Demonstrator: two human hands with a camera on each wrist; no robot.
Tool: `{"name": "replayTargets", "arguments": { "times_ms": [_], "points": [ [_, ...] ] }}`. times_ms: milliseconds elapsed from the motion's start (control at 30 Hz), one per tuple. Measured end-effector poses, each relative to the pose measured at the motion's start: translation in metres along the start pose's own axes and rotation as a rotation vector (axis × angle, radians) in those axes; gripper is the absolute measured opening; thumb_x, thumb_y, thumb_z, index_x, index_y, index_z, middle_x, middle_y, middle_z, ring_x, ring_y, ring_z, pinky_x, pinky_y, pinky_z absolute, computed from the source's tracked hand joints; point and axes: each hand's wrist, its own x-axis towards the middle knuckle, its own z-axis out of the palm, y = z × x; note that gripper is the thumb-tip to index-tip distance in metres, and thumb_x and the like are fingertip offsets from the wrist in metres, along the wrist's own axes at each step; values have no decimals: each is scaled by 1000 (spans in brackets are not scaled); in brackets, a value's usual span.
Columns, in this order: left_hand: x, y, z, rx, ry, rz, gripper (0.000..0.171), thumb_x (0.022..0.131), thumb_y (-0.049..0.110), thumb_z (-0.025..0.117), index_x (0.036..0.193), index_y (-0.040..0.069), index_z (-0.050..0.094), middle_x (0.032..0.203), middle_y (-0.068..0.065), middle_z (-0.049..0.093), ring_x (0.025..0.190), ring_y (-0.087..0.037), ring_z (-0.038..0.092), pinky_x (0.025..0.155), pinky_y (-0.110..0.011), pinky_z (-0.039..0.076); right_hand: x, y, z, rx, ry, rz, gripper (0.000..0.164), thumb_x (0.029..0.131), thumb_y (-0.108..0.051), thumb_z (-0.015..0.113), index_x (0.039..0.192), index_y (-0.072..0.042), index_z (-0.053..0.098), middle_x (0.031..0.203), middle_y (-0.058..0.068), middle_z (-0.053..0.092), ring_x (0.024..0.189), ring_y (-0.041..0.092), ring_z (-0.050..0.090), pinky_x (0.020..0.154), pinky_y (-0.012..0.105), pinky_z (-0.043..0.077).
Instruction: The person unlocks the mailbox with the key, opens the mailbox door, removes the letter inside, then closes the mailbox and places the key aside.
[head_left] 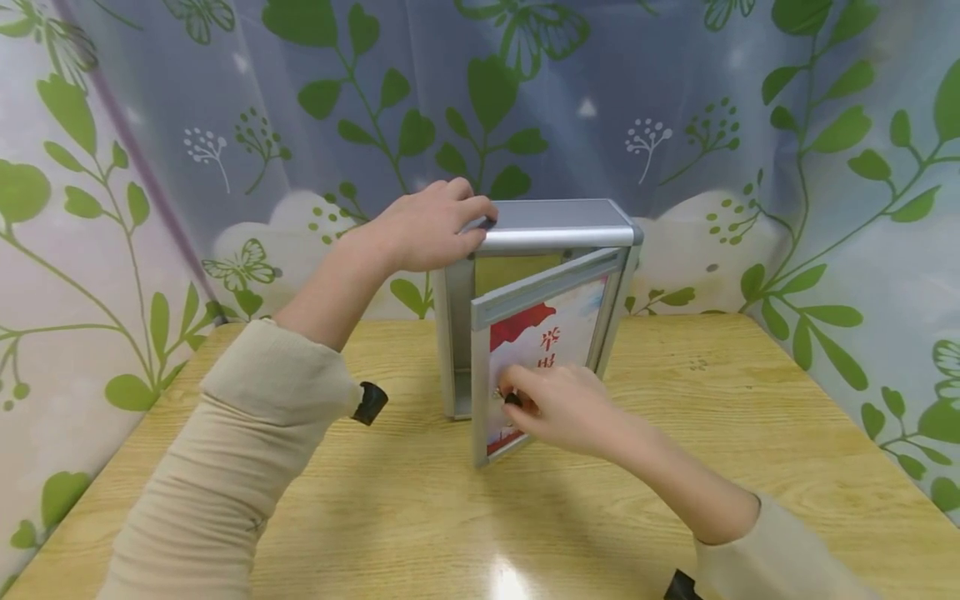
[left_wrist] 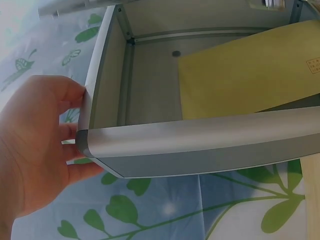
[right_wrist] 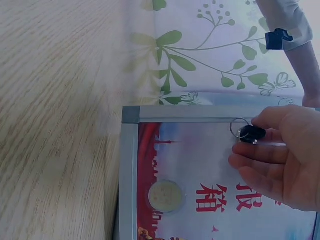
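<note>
Box [head_left: 555,218]: rectangular, silvery metal, upright on wood-grained table [head_left: 712,433]
Door [head_left: 558,321]: flat, metal-framed printed panel, ajar
Left hand [head_left: 431,227]: fingers gripping box's top corner
Right hand [head_left: 561,407]: thumb and finger pinching black key [right_wrist: 253,132]

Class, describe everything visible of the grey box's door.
The door stands upright, swung partly open from the right side of the box. Its silvery, metal-looking frame borders a pale printed panel with red artwork, red characters and a round, pale disc. Near its free edge, the right grip pinches a black piece on a ring, likely a key; any lock is hidden.
</note>
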Motion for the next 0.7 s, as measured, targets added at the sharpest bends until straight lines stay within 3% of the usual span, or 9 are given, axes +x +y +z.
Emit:
{"name": "replayTargets", "arguments": {
  "times_ms": [167, 500, 700],
  "points": [
    [0, 0, 1, -3, 16, 2, 40, 98, 29, 32, 135, 20, 43, 125, -8, 40, 109, -25, 39, 85, -43, 39, -12, 3, -5, 67, -38, -5, 8, 82, -13, 62, 89, -14, 58, 58, -14, 47, 45, -2, 32, 40, 16, 24],
    [-2, 0, 10, 5, 84, 28, 42, 99, 29, 28, 137, 18, 43, 125, -9, 41, 109, -25, 39, 85, -41, 38, -32, 3, -24, 159, -117, 51, 11, 80, -10, 67, 88, -13, 60, 70, -10, 61, 58, -1, 53, 51, 18, 43],
    [-4, 0, 16, 28, 133, 42, 41, 99, 27, 28, 136, 15, 44, 124, -10, 42, 111, -27, 40, 88, -41, 38, -42, 7, -38, 249, -180, 80, 9, 82, -8, 66, 83, -16, 62, 73, -14, 61, 65, -2, 56, 58, 20, 47]
  ]
}}
